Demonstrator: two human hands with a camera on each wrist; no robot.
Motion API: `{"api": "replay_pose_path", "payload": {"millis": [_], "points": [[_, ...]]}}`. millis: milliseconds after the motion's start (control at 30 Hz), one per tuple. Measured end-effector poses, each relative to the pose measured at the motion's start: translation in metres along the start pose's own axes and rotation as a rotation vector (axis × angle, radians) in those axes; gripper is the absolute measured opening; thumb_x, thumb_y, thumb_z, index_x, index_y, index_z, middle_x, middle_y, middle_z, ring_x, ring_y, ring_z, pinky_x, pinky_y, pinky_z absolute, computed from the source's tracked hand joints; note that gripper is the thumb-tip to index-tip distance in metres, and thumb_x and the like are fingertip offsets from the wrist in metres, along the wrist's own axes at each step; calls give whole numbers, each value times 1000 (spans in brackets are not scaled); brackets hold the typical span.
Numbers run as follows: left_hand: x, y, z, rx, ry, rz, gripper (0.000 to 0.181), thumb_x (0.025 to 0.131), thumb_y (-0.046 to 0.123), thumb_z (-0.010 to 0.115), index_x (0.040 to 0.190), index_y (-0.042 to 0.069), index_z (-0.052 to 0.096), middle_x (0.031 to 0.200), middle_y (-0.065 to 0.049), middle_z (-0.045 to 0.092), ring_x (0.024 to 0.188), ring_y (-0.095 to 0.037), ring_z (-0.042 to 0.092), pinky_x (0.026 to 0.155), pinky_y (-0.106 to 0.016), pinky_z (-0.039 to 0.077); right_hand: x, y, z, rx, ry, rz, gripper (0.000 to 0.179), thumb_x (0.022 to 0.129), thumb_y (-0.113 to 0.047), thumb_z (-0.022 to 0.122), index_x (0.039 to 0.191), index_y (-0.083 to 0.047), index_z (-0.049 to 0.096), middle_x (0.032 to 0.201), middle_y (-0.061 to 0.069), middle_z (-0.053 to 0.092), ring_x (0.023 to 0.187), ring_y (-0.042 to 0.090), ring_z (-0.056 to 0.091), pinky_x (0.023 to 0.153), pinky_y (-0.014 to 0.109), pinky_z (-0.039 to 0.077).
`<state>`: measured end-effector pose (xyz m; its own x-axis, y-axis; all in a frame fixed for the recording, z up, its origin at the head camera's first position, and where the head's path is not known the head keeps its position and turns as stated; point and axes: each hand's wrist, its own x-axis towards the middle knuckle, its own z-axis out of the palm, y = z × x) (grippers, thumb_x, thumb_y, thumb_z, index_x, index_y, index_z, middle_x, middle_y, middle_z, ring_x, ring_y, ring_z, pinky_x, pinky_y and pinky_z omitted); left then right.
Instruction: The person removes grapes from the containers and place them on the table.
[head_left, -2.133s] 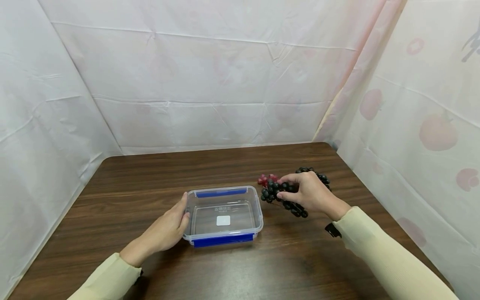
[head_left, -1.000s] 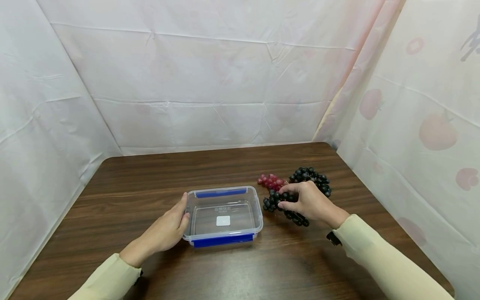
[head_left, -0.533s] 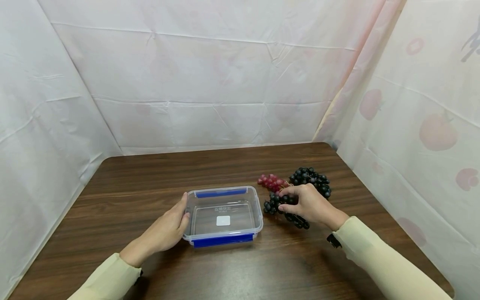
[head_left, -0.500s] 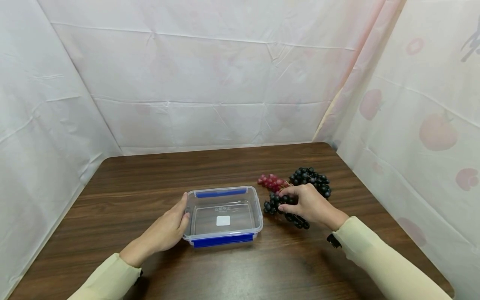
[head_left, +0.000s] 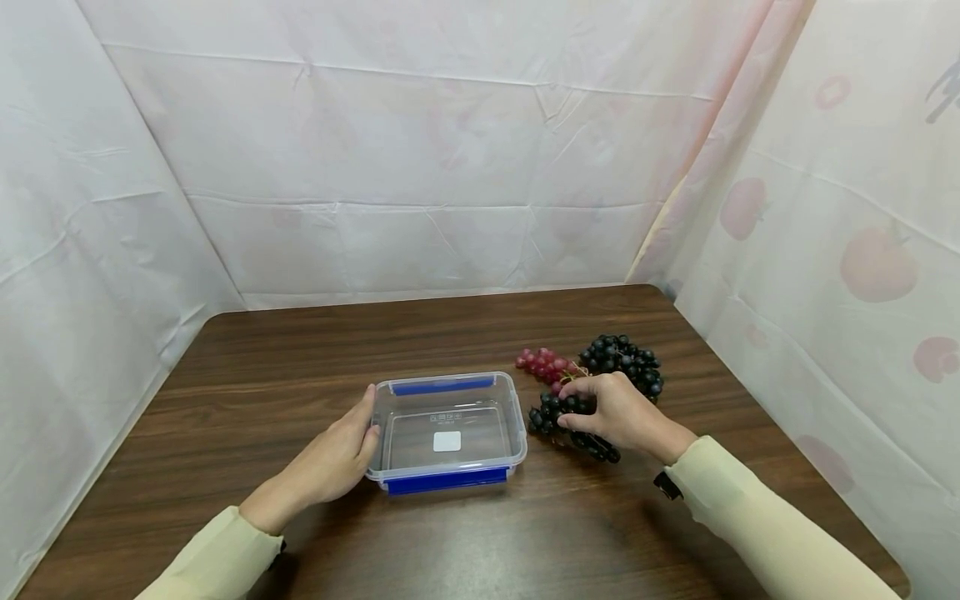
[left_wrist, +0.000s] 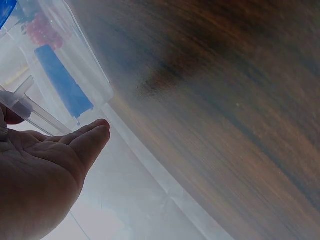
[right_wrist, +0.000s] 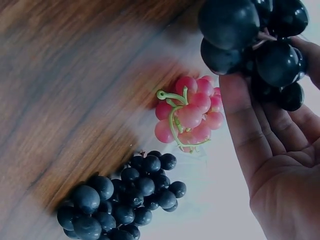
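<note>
A clear plastic food container (head_left: 447, 475) with blue side clips stands on the table, a white square label on its base. At its left wall is my left hand (head_left: 330, 458), its straight fingers touching the side and the thumb by the rim. My right hand (head_left: 618, 412) pinches a bunch of black grapes (head_left: 552, 407) between thumb and fingers, just right of the container. Whether this bunch touches the table I cannot tell. Behind it lie a small bunch of red grapes (head_left: 543, 363) and another bunch of black grapes (head_left: 621, 353), partly hidden by the hand.
The brown wooden table (head_left: 337, 350) has a back edge against a pale sheet (head_left: 420, 167). Similar sheets hang at the left and, with faint fruit prints, at the right (head_left: 810, 250).
My right hand has drawn the black grapes toward the near side, away from the other bunches, which show more fully now. The left hand and the container have stayed in place.
</note>
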<state>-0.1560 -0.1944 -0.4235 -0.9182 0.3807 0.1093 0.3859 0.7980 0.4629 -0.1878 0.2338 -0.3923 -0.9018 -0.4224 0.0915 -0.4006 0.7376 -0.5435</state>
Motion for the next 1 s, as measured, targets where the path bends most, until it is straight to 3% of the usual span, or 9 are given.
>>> {"api": "replay_pose_path", "payload": {"millis": [300,800,1000], "points": [[1,-1,2,2,-11,-4,65,110,18,43,160,-9,12,166,-24,20,147,-38,34,117,-56,33,-2,6,3,-10,1,6,29,88,-31,84,112,-17,75,84,-8,64,58,7,48,55,26,46],[-1,0,1,1,-16,-14,65,110,19,42,161,-8,12,166,-24,20,147,-38,35,116,-57,33,-3,11,6,-42,-7,2,29,86,-30,85,111,-18,75,91,-7,65,71,10,51,62,27,47],[0,0,1,-3,-16,-13,65,110,19,42,161,-7,11,166,-24,20,147,-38,35,116,-57,34,-4,14,7,-48,-15,-4,30,85,-29,86,109,-18,74,85,-6,62,69,10,50,61,27,46]]}}
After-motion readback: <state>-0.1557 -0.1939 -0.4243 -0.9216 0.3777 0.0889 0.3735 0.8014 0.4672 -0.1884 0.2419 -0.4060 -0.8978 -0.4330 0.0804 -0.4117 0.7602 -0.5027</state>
